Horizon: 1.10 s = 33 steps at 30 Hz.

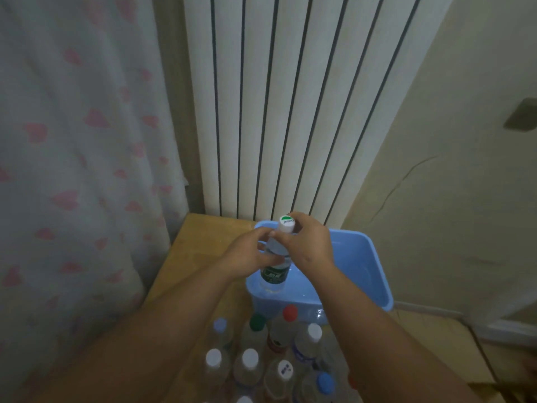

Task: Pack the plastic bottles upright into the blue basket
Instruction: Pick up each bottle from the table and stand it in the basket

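Observation:
A clear plastic bottle [274, 273] with a dark green label and a white-and-green cap stands upright in the near left corner of the blue basket [369, 269]. My left hand [247, 254] holds the bottle's shoulder from the left, and my right hand [308, 242] grips its neck just under the cap. Several more capped bottles [279, 350] stand upright on the wooden table in front of the basket, with white, blue, green and red caps. The basket's other half shows only its blue floor.
The wooden table [200, 239] is small; its left edge runs next to a curtain [81, 170] with pink hearts. A white ribbed radiator [290, 106] stands right behind the basket. A beige wall [453, 199] closes the right side.

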Motion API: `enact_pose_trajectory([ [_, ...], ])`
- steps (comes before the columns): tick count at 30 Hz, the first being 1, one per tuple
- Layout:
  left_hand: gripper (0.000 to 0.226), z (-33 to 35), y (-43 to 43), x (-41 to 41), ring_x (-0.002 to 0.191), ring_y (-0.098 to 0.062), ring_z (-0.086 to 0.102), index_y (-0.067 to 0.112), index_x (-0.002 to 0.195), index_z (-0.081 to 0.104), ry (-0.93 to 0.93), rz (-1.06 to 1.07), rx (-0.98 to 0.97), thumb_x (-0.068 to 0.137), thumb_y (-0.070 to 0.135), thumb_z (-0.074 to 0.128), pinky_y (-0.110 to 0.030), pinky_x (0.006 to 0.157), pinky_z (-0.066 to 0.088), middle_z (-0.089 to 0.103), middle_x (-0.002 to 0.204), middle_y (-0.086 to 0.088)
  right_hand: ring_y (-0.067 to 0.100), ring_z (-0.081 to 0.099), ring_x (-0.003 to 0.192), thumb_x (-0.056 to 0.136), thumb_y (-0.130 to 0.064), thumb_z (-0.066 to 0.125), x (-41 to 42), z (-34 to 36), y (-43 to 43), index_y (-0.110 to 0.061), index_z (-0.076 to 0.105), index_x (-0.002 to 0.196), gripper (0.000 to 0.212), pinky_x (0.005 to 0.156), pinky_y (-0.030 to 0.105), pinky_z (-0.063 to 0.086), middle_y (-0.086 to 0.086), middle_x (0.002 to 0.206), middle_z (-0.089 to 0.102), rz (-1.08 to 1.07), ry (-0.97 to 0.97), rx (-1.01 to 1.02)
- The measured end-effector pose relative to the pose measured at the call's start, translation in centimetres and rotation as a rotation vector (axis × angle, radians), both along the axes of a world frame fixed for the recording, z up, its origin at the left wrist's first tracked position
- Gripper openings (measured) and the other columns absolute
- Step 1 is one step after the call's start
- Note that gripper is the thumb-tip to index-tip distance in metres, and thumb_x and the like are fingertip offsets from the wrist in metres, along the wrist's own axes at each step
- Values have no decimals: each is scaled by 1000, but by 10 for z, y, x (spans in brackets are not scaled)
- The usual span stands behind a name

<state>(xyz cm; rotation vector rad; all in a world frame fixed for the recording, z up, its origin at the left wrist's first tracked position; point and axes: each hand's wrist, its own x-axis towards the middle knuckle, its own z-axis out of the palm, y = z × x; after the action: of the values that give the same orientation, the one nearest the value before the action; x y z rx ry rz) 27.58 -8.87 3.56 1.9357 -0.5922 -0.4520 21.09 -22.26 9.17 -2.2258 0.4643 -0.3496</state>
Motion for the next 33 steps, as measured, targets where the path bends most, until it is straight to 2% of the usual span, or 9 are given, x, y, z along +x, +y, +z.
enact_pose_trajectory([
  [6, 53, -21, -10, 21, 105, -9, 63, 35, 117, 57, -2, 60, 14, 74, 21, 84, -34, 87, 57, 65, 114, 12, 9, 61, 81, 72, -35, 80, 23, -13, -9, -26, 65, 102, 35, 67, 23, 48, -10, 85, 64, 55, 14, -1],
  [11, 64, -41, -8, 31, 106, -9, 61, 31, 128, 55, 46, 53, 105, 71, 25, 86, -28, 85, 54, 65, 116, 12, 8, 61, 80, 71, -35, 81, 37, -37, -12, -26, 62, 101, 37, 64, 21, 46, -10, 84, 63, 81, 92, 37],
  [15, 51, -58, -2, 34, 97, -7, 63, 33, 109, 62, 49, -14, 254, 65, 38, 88, -31, 81, 54, 68, 105, 13, 13, 63, 95, 68, -39, 81, 41, -63, -9, -23, 64, 115, 52, 83, 30, 53, -4, 101, 68, 146, 221, -21],
  [17, 49, -66, -1, 35, 93, -8, 63, 33, 103, 63, 17, -22, 357, 61, 44, 87, -35, 80, 55, 67, 101, 13, 15, 65, 91, 69, -37, 80, 41, -72, -8, -22, 68, 107, 42, 81, 33, 54, -1, 97, 70, 193, 262, -53],
  [21, 56, -81, 0, 32, 89, -9, 64, 36, 98, 67, -35, -24, 508, 50, 60, 82, -32, 75, 54, 68, 94, 15, 16, 63, 83, 71, -30, 75, 40, -86, -8, -21, 69, 92, 24, 68, 27, 48, 0, 87, 69, 279, 345, -125],
  [24, 65, -86, 0, 28, 111, -15, 56, 38, 109, 66, -159, -69, 615, 52, 67, 77, -32, 88, 45, 66, 114, 11, 16, 61, 81, 68, -24, 72, 38, -99, -8, -22, 67, 89, 21, 66, 26, 46, -1, 87, 68, 312, 398, -139],
  [27, 74, -89, -2, 25, 144, -20, 26, 43, 133, 55, -258, -117, 739, 65, 66, 76, -39, 114, 24, 37, 154, 8, 16, 61, 81, 64, -24, 74, 35, -111, -9, -22, 67, 87, 24, 66, 23, 42, 0, 88, 68, 329, 417, -131],
  [29, 74, -92, 0, 23, 149, -21, 13, 46, 137, 51, -231, -129, 751, 68, 63, 76, -40, 118, 16, 23, 161, 9, 17, 61, 83, 64, -26, 75, 34, -117, -9, -21, 68, 86, 24, 66, 23, 38, 1, 88, 67, 350, 425, -142],
  [33, 67, -100, 6, 24, 151, -22, 4, 47, 135, 53, -190, -128, 717, 73, 63, 74, -39, 120, 13, 10, 165, 9, 21, 59, 88, 67, -26, 74, 32, -122, -7, -19, 69, 87, 21, 67, 24, 34, 6, 91, 64, 362, 438, -156],
])
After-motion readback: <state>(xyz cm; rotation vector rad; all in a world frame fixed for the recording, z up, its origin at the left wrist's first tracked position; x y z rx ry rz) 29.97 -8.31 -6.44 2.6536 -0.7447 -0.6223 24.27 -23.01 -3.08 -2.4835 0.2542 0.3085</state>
